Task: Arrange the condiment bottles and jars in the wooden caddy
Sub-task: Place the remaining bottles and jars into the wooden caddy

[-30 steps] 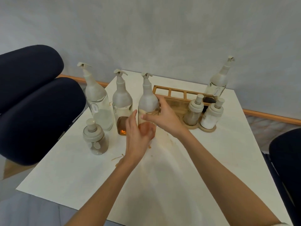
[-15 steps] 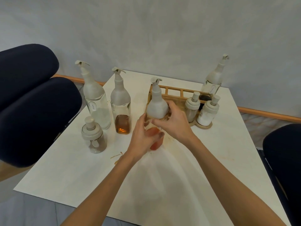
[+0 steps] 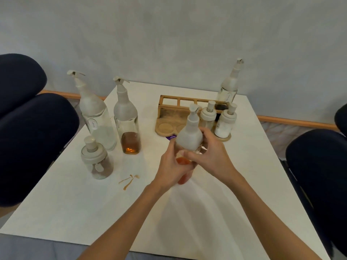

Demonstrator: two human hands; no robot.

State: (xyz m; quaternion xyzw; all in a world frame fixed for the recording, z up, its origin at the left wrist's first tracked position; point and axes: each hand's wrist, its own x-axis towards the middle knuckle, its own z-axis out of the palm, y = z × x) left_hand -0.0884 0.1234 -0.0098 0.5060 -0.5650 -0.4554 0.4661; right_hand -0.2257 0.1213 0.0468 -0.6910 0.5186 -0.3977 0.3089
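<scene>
Now the left hand (image 3: pixel 171 167) and right hand (image 3: pixel 213 156) are gripping the amber-filled glass pump bottle (image 3: pixel 190 136) over the counter's (image 3: pixel 244 184) middle, before the wooden caddy (image 3: pixel 169 111); likely slippery, fragile: hold its body.

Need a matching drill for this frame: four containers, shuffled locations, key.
1. frosted pump bottle with orange liquid
2. small glass jar of white powder
3. small glass jar of brown powder
4. tall glass bottle with amber liquid

A. front row of the wooden caddy
B. white table, back row, left of caddy
C. gripped by left hand and right hand
D. table, front left, nearest the person

Pairs: 1-C, 2-A, 3-D, 4-B
</scene>
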